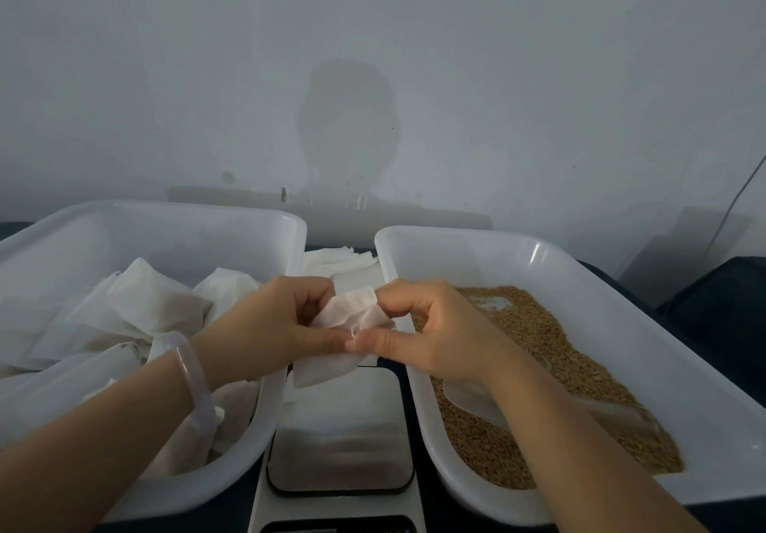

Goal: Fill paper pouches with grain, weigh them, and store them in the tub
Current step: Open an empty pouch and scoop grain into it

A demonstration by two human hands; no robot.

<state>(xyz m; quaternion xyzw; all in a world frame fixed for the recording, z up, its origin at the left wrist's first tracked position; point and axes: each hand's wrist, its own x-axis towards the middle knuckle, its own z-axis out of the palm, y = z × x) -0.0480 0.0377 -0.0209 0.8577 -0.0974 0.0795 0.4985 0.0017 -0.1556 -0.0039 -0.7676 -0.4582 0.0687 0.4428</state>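
Pinched at top between thumbs and curled fingers of left hand [265,325] and right hand [431,325]: pouch [352,319], above scale [344,441]. Filled pouches [157,300] in left tub [174,211]; grain [551,337], scoop [472,400] in right tub [497,238].
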